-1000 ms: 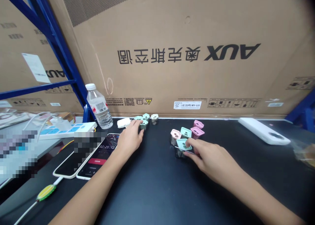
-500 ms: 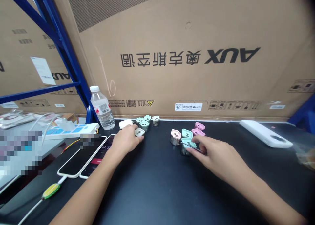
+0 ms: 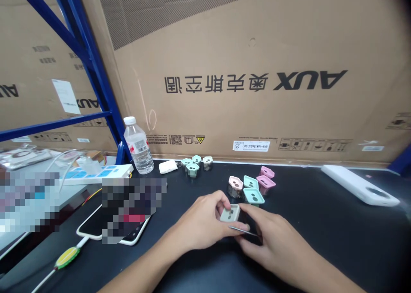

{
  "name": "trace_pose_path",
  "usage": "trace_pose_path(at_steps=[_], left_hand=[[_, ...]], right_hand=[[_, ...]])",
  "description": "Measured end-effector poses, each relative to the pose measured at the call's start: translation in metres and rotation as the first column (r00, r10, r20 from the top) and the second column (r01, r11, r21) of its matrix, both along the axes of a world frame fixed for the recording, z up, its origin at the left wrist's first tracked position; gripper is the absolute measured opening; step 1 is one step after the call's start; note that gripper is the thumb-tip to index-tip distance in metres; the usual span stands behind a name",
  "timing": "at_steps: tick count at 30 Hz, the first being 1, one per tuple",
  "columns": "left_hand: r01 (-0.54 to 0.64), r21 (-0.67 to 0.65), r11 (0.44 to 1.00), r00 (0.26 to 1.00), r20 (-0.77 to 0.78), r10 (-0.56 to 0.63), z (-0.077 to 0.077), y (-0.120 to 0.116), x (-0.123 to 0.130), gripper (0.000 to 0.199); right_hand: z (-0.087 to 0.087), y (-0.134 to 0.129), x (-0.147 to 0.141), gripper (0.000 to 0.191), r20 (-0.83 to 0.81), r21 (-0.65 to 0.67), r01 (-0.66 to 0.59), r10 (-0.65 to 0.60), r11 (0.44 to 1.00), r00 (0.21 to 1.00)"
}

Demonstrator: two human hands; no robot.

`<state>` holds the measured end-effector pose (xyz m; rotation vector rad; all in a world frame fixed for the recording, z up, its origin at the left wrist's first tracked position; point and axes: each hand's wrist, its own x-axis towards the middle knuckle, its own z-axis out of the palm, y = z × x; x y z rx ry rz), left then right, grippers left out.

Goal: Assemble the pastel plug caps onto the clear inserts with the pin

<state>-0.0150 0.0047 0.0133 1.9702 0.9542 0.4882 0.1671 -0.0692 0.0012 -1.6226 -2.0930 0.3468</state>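
Observation:
My left hand (image 3: pixel 204 221) is closed around a pale grey two-hole pencil sharpener (image 3: pixel 230 214), its holed face turned up. My right hand (image 3: pixel 278 237) comes in from the other side and pinches a thin, dark metal tool (image 3: pixel 244 231), whose exact kind I cannot make out. The tool's tip lies against my left fingers, below the sharpener. Just beyond my hands stand a cream-pink sharpener (image 3: pixel 235 183), two mint ones (image 3: pixel 253 196) and two pink ones (image 3: pixel 266 182). Further back on the left are several mint sharpeners (image 3: pixel 192 169) and a white one (image 3: pixel 207 161).
A white packet (image 3: pixel 168 167) and a water bottle (image 3: pixel 138 147) stand at the back left. Two phones (image 3: pixel 93 224) and a power strip (image 3: pixel 111 172) lie on the left. A white power bank-like block (image 3: pixel 359 186) rests at the right. A cardboard box (image 3: pixel 224 113) walls off the back.
My left hand has picked up the pale grey sharpener from beside the white packet and drawn it towards me. My right hand has moved back from the mint sharpener to meet it.

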Motion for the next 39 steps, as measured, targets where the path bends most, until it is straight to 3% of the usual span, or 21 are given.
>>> trace_pose_path(at_steps=[3,6,11,17,20,24,26,29,39], left_hand=[[0.017,0.087,0.996,1.0,0.005,-0.018,0.002,0.0,-0.001,0.059],[0.078,0.17,0.982,0.997,-0.014,-0.077,0.004,0.002,-0.002,0.058],[0.108,0.157,0.982,0.99,-0.105,-0.092,0.002,0.003,0.0,0.059],[0.146,0.157,0.977,0.986,-0.102,-0.131,-0.001,0.004,-0.001,0.058],[0.167,0.018,0.986,0.986,-0.018,-0.167,0.0,0.01,-0.006,0.057],[0.18,-0.212,0.96,0.968,0.213,-0.135,0.001,0.023,-0.013,0.056],[0.14,-0.231,0.963,0.959,0.273,-0.074,0.001,0.031,-0.015,0.056],[0.116,-0.243,0.963,0.936,0.351,-0.024,0.002,0.04,-0.017,0.056],[0.274,-0.324,0.906,0.84,0.539,-0.062,-0.003,0.045,-0.017,0.059]], right_hand=[[-0.001,0.003,0.004,0.043,-0.014,-0.04,-0.03,0.029,0.999,0.999],[-0.003,0.005,0.005,0.042,-0.006,-0.079,-0.051,0.051,0.996,0.999],[0.002,0.003,-0.001,0.026,0.013,-0.103,-0.113,0.115,0.988,0.993],[0.014,-0.001,-0.006,0.025,0.031,-0.111,-0.169,0.173,0.979,0.984],[0.012,0.002,-0.003,0.021,0.019,-0.143,-0.13,0.134,0.981,0.991],[-0.003,0.011,0.006,0.042,0.058,-0.119,-0.021,0.029,0.993,0.998],[-0.011,0.016,0.01,0.052,0.047,-0.107,-0.018,0.023,0.994,0.999],[-0.015,0.018,0.012,0.053,0.034,-0.124,-0.026,0.031,0.992,0.999],[-0.015,0.016,0.007,0.029,0.091,-0.151,-0.009,0.023,0.988,0.996]])
